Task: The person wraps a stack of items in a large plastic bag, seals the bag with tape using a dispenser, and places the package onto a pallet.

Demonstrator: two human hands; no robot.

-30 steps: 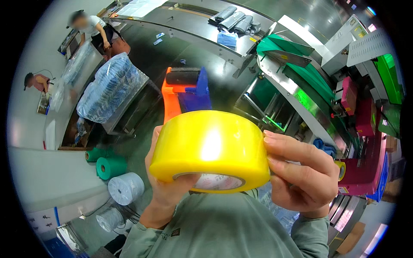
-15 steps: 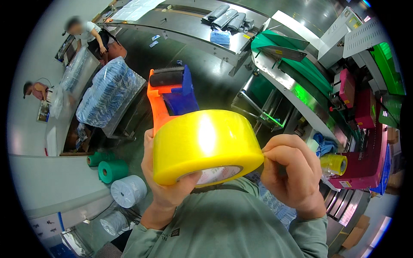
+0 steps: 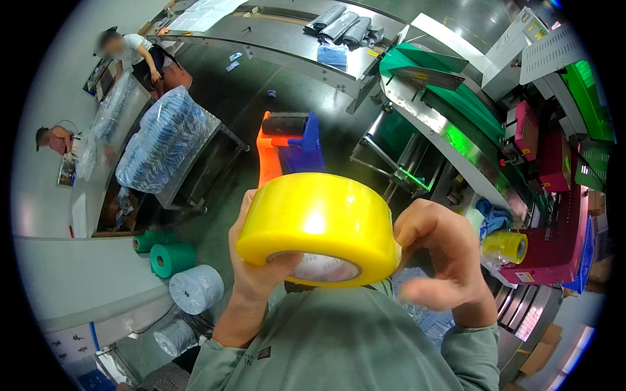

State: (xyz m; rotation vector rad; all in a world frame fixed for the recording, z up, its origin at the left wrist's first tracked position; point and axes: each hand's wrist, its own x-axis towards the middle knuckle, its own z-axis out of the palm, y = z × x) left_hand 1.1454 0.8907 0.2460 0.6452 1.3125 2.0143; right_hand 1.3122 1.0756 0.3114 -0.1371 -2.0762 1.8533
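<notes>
Your left hand (image 3: 253, 272) grips the yellow tape roll (image 3: 313, 212), thumb hooked into its core, the other fingers mostly hidden. Your right hand (image 3: 450, 251) has its thumb parted well away from curled fingers touching the roll's edge; the orange-and-blue dispenser (image 3: 302, 158) shows just beyond your left fingers.

Faint reddish print lines the pale core (image 3: 332, 268) of the tape (image 3: 313, 212), too blurred to read. Small dark letters (image 3: 248, 360) stand beside a square patch (image 3: 264, 352) on the shirt (image 3: 352, 345); dark characters (image 3: 78, 338) mark the white panel (image 3: 69, 343) at lower left; a white label (image 3: 524, 277), its print illegible, sits on the maroon machine (image 3: 551, 257).
</notes>
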